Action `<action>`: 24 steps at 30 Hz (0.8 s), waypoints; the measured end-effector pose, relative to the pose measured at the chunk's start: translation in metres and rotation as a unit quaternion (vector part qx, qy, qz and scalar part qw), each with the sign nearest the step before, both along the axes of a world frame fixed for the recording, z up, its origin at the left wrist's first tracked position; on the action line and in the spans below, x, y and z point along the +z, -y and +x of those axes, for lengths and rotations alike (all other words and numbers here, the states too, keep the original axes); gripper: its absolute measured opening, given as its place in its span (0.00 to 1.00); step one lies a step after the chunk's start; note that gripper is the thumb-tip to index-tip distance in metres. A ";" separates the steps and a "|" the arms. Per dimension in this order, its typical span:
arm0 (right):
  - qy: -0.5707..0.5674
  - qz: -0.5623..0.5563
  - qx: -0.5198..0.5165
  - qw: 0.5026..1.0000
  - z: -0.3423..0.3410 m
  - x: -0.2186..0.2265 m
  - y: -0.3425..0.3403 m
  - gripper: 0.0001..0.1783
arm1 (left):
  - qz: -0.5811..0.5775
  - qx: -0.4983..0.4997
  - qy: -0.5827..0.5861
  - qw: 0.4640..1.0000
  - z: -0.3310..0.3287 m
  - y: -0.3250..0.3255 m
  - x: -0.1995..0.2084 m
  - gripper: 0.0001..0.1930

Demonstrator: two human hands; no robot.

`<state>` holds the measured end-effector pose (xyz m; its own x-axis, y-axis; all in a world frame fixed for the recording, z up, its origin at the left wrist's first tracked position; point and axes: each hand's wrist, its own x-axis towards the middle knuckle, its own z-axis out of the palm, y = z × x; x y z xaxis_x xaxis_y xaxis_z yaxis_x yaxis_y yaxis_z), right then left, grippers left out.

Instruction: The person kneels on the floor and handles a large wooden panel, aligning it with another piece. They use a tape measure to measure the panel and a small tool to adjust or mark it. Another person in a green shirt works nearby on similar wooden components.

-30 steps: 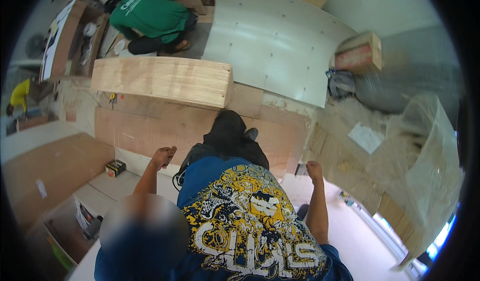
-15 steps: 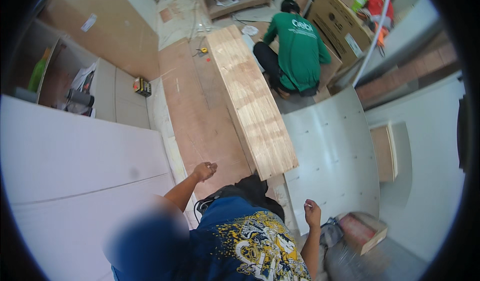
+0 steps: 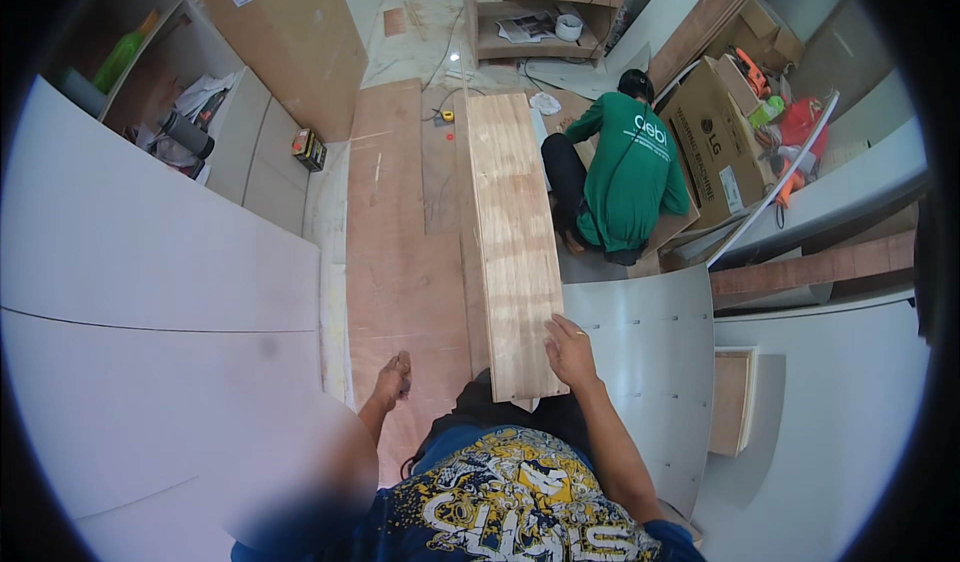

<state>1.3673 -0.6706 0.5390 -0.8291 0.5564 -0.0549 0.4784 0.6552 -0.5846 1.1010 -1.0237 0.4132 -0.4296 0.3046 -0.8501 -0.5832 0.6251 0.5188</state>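
A long, pale plywood panel (image 3: 515,222) stretches away from my body, its near end just in front of my waist. My right hand (image 3: 571,350) rests at the panel's right edge near that end, fingers extended and a ring on one of them. To the left of the panel, apart from it, hangs my left hand (image 3: 394,379) with its fingers curled in. Whatever those fingers may hold is too small to make out.
A co-worker in a green shirt (image 3: 630,177) squats right of the panel's far half. A grey-white sheet (image 3: 640,352) lies at right; a white cabinet surface (image 3: 170,292) lies at left. A yellow tape measure (image 3: 446,117) sits on brown floor boards (image 3: 385,222). A large carton (image 3: 715,142) stands behind the co-worker.
My right hand has come in from the right to the panel's edge. My left hand is a little lower. The view has turned, so the panel now points more straight ahead.
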 end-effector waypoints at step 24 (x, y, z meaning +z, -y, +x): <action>0.058 0.079 0.227 0.969 -0.143 -0.067 -0.128 0.41 | -0.066 -0.148 -0.481 0.862 0.066 -0.274 0.125 0.36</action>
<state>1.2247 -0.5426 0.4721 -0.9839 0.1439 -0.1058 0.1754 0.8902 -0.4204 1.1672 -0.7501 0.5381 -0.8749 0.4495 -0.1803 0.2715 0.7635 0.5860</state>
